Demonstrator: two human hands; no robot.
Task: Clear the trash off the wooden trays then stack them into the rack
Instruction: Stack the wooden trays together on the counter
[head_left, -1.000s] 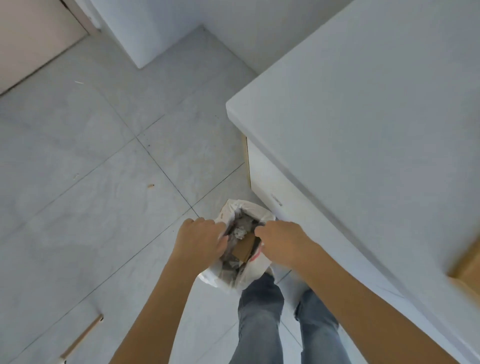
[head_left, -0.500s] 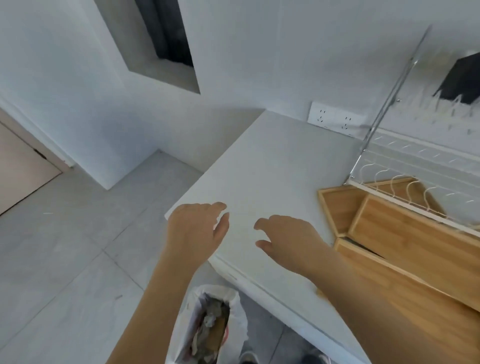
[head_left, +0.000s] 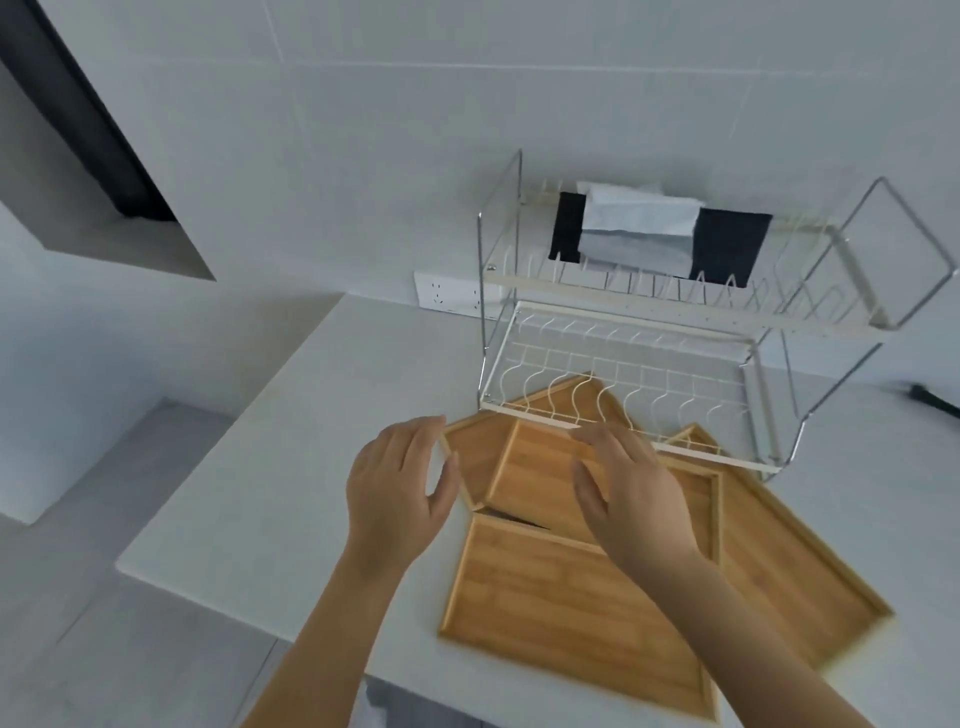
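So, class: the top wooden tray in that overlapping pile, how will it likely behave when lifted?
The top wooden tray looks like rigid board with a raised rim, so it should stay stiff and give fingers an edge. It seems thin, so probably light. It lies across the other trays, one corner propped, so it may slide or rock when nudged.

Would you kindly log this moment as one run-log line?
stage: trays cleared, stacking not begun | left hand: open, empty | right hand: open, above wooden trays | rack: lower tier holds no tray
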